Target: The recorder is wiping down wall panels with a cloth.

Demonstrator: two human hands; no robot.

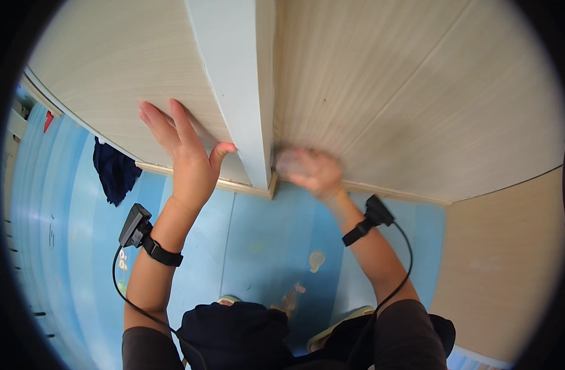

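My left hand (190, 152) rests with its fingers spread against a pale wood-grain panel (125, 60), its thumb at the edge of a white upright post (238, 92). On the other side of the post, my right hand (312, 171) is blurred by motion, low against a second wood-grain panel (379, 88), close to the inner corner. Whether it holds something cannot be told from the blur. A black device is strapped to each wrist, with a cable running back along the arm.
Dark blue cloth (116, 171) hangs or lies left of the left panel. The floor (273, 231) is blue with printed figures. A wooden baseboard (393, 192) runs under the panels. Another pale panel (500, 263) stands at the right. My slippered feet are below.
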